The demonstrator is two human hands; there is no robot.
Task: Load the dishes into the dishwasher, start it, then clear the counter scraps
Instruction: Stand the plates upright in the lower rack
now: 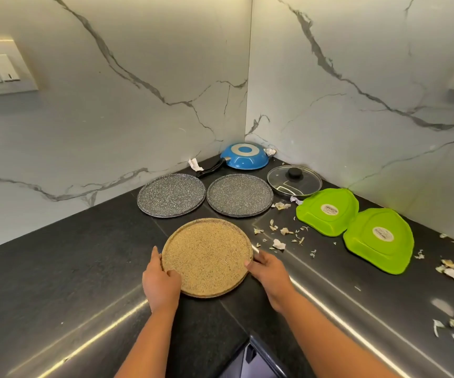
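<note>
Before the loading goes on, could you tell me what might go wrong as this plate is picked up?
The left hand and right hand grip only opposite rim edges of the tan plate; it could tilt or slip. Peel scraps lie just right of it, so a sweeping wrist may scatter them across the counter.

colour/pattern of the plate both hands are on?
Tan, finely speckled plate with a plain tan rim, gripped by left hand and right hand. Head view.
</note>
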